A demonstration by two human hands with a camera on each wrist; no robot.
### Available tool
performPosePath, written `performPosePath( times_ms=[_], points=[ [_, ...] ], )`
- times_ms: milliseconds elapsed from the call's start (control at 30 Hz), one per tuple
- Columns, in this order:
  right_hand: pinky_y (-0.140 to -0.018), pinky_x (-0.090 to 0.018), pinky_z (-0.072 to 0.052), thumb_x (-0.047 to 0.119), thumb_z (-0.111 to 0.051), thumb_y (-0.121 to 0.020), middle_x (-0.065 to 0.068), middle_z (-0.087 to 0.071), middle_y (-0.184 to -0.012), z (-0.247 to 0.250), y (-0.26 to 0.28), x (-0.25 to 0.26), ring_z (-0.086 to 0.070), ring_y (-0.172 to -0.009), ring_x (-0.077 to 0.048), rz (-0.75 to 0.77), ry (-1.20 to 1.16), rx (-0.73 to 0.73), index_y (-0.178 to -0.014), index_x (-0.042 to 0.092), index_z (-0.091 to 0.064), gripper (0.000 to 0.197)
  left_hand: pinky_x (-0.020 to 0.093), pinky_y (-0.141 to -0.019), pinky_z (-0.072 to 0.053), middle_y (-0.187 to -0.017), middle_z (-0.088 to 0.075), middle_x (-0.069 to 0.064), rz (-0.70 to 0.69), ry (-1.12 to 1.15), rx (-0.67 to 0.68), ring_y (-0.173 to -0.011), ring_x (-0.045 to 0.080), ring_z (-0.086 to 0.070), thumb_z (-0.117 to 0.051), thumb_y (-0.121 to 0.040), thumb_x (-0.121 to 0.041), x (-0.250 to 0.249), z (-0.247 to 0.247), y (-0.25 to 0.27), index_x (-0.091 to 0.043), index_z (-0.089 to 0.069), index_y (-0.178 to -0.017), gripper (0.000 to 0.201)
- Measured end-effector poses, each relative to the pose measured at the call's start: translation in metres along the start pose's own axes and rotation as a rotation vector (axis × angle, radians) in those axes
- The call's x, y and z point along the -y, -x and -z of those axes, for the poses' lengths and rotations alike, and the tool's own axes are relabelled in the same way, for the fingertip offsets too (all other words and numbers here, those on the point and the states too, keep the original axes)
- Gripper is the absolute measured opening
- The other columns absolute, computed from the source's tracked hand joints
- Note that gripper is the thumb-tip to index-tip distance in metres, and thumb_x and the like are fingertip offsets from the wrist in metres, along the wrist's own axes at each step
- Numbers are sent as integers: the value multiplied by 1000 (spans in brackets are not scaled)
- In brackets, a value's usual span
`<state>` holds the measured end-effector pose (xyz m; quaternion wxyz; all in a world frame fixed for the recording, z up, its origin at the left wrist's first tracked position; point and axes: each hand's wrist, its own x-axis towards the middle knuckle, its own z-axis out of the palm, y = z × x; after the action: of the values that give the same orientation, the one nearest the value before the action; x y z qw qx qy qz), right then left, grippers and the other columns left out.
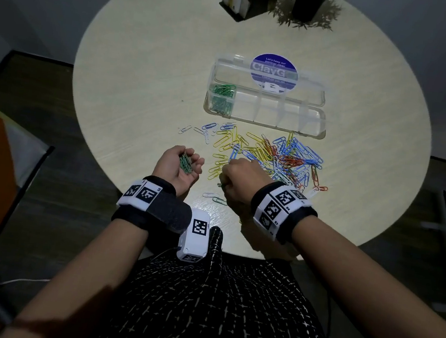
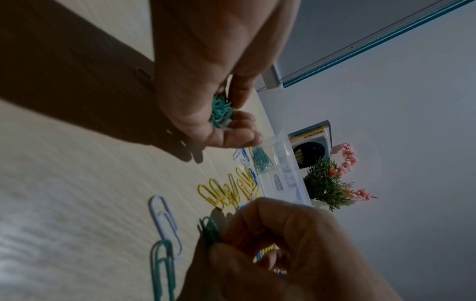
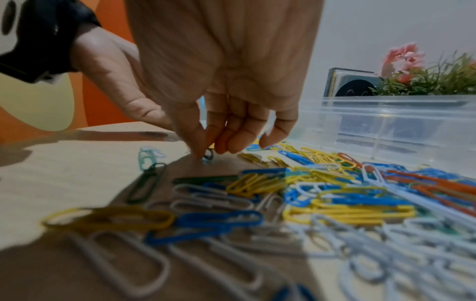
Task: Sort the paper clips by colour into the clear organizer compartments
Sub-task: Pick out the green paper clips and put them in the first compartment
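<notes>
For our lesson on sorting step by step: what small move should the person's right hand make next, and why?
Probably lift the green clip it pinches and drop it into the cupped left hand, which already holds green clips. Greens fill the organizer's leftmost compartment, and another green lies near the wrist.

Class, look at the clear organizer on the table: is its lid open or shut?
Open. The clear organizer has its lid folded back flat on the table behind the compartments, and green paper clips lie uncovered in the leftmost one.
</notes>
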<state>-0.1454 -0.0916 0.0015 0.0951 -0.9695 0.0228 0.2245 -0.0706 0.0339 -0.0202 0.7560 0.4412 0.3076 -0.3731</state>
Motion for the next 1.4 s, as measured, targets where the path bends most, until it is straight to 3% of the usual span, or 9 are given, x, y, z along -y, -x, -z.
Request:
performPosePath(
  times_ms=[167,433,533,667,900,1033,1133,1233,1400],
  points=[
    [-82,-30,-48,4,-55,-82,-14,-69,-93,9,4,1,-59,-87,-23,-207,-516,-306,-87,4,-67,13,20,-57,-50,-73,-51,6,7,-16,15,-70,17,-56,-30,-102,-20,6,-7,4,-8,-46,-72,36],
    [-59,-4,-38,6,-72,-77,-13,-68,-79,19,16,2,-55,-72,-13,-173,-738,-416,-86,0,-71,11,8,-35,-39,-37,-51,0,150,-116,114,-33,9,-50,-31,-101,-25,27,-14,11,-11,-44,-68,39],
    [-75,-21,-52,10,-67,-80,-12,-71,-93,-1,27,-9,-62,-84,-22,-229,-525,-251,-86,3,-70,9,7,-31,-23,-32,-36,-6,136,-193,111,-23,7,-33,-31,-100,-26,27,-13,8,-18,-34,-62,39],
    [-84,-31,-43,18,-68,-82,-12,-58,-109,-27,39,-5,-55,-103,-29,-197,-342,-39,-99,6,-64,22,11,-27,-17,-28,-27,-3,116,-171,133,-22,6,-25,-30,-101,-27,23,-12,8,-19,-31,-62,40],
    [-84,-38,-45,7,-56,-87,-12,-65,-98,-28,37,-1,-56,-99,-31,-189,-297,-129,-87,7,-62,6,10,-36,-34,-56,-43,-3,23,-163,47,-45,5,-41,-32,-104,-24,27,-10,7,-13,-46,-74,35],
    [-91,-36,-41,15,-57,-89,-11,-68,-102,-28,32,11,-57,-103,-30,-173,-293,-145,-98,9,-61,11,8,-38,-38,-48,-47,-2,28,-78,39,-31,7,-48,-30,-102,-24,24,-6,2,-13,-46,-70,38],
    [-93,-38,-39,13,-55,-90,-10,-65,-106,-32,29,18,-56,-105,-31,-148,-198,-104,-99,11,-60,11,9,-37,-39,-43,-48,-2,18,-52,43,-40,9,-49,-29,-102,-23,23,-5,2,-13,-45,-68,39],
    [-88,-38,-41,8,-53,-87,-11,-61,-107,-31,32,16,-54,-104,-31,-129,-154,-140,-99,9,-58,14,9,-38,-39,-50,-47,-1,11,-35,32,-54,10,-43,-30,-101,-21,22,-5,1,-13,-45,-67,39],
    [-74,-34,-44,7,-52,-85,-14,-66,-93,-24,35,7,-59,-93,-32,-201,-312,-208,-89,5,-61,10,11,-40,-46,-38,-54,-2,2,-16,32,-44,9,-57,-29,-102,-21,23,-7,-1,-12,-44,-67,39]
  ],
)
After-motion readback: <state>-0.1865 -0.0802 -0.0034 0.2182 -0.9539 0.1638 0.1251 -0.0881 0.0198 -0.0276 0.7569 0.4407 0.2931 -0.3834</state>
